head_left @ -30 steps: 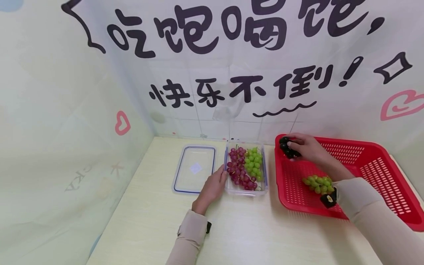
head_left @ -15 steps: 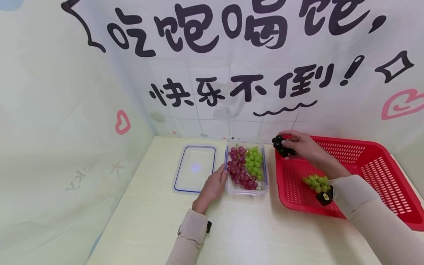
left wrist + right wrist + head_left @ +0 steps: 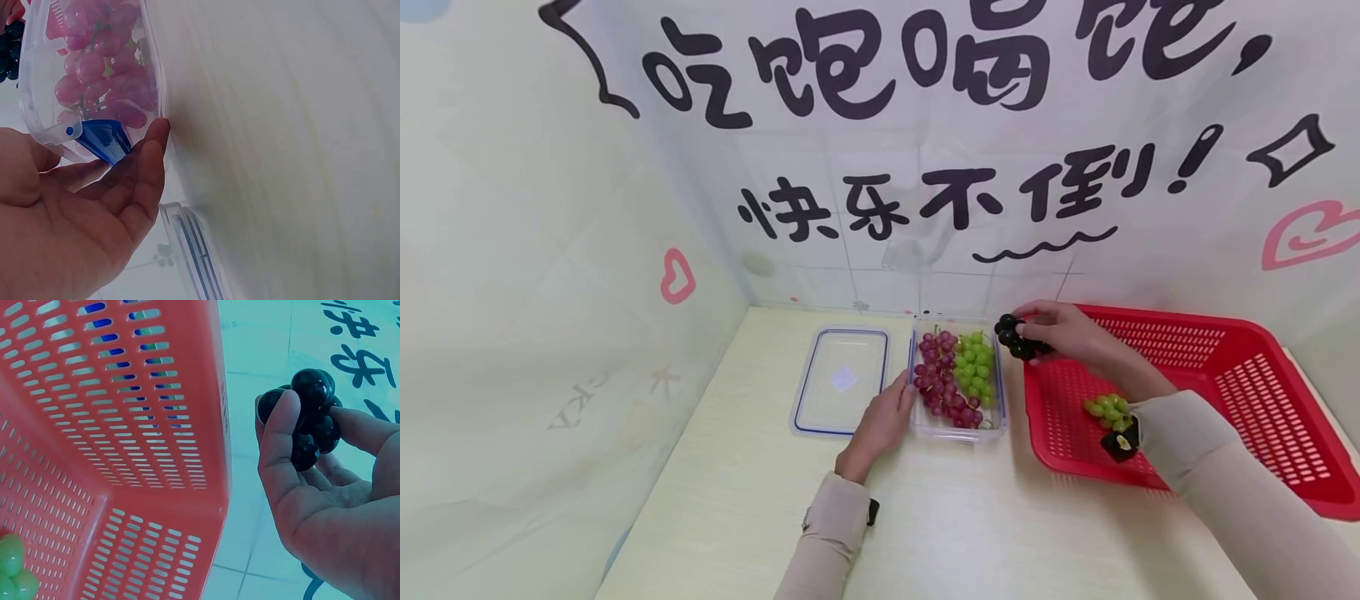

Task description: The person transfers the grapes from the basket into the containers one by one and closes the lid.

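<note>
A bunch of black grapes (image 3: 1018, 337) is in my right hand (image 3: 1063, 333), pinched between thumb and fingers at the basket's left rim; the right wrist view shows the dark grapes (image 3: 309, 415) closely. My left hand (image 3: 883, 421) grips the left side of a clear plastic food container (image 3: 958, 435), its fingers around the blue latch (image 3: 106, 139) in the left wrist view. Inside the container, red grapes (image 3: 936, 375) lie on the left and green grapes (image 3: 974, 367) on the right. Another green bunch (image 3: 1105, 410) lies in the red basket (image 3: 1037, 417), partly hidden by the right wrist.
The container's clear lid (image 3: 841, 383) with a blue seal lies flat on the table (image 3: 940, 525), left of the container. A printed wall cloth (image 3: 880, 283) hangs close behind everything. The basket's raised walls stand just right of the container.
My right hand has carried the black grapes leftward from inside the basket, past its left rim toward the container. The left hand and the container have stayed put.
</note>
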The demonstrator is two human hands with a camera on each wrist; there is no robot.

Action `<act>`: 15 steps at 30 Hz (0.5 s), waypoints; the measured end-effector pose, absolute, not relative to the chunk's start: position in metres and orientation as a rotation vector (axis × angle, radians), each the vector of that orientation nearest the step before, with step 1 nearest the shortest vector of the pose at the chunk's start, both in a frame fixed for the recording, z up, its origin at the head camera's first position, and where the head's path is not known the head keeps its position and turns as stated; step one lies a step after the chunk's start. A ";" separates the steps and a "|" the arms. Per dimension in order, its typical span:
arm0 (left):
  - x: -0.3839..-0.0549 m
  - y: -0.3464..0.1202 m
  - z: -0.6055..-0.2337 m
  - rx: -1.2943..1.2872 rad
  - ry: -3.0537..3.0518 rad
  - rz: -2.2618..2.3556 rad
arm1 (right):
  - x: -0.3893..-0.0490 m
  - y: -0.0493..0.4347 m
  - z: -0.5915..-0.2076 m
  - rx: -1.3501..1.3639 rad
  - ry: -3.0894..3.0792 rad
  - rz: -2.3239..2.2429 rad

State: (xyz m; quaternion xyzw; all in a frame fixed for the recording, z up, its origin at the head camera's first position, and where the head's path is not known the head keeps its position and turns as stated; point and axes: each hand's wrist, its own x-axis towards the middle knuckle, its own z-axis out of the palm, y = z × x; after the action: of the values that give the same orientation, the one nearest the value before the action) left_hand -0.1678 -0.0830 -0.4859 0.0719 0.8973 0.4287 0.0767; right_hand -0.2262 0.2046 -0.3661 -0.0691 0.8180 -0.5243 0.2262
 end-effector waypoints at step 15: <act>-0.167 -0.083 -0.485 0.212 2.688 1.290 | -0.224 0.185 -0.373 -0.292 2.262 -1.262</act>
State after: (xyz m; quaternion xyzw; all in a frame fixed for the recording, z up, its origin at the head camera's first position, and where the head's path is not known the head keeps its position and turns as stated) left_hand -0.1667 -0.0832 -0.4849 0.0707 0.8967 0.4303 0.0761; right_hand -0.2239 0.1849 -0.3728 -0.1081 0.8370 -0.4668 0.2643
